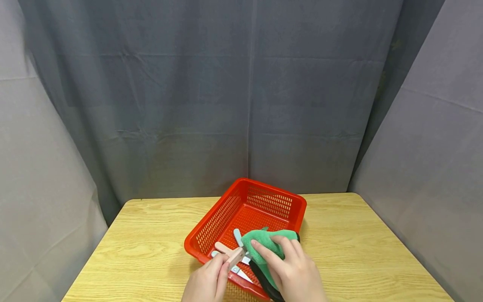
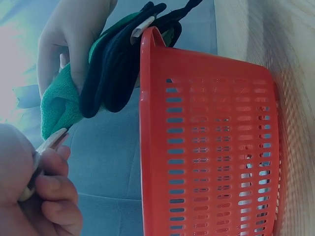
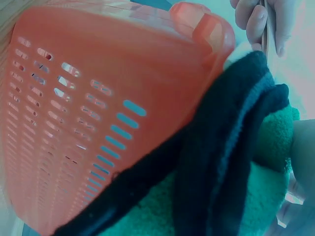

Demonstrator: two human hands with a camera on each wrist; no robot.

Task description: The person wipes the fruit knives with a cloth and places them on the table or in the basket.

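Observation:
My left hand (image 1: 206, 280) grips the pale pink handle (image 1: 236, 256) of what looks like a small knife, above the near side of the red basket (image 1: 277, 186). Its far end runs into a folded green towel (image 1: 264, 240) with black edging, so the blade is mostly hidden. With my right hand (image 1: 296, 270) I hold the towel against that end, thumb and fingers bent over the cloth. Part of the towel hangs over the basket's near right rim. In the left wrist view, the left fingers (image 2: 58, 189) curl round the handle.
Inside the basket lie several knives, among them one with a light blue handle (image 1: 237, 236), another pale pink handle (image 1: 222, 247) and a white blade (image 1: 243, 274). The basket stands on a wood-grain table (image 1: 151, 235). Grey curtains (image 1: 181, 105) hang behind and at both sides.

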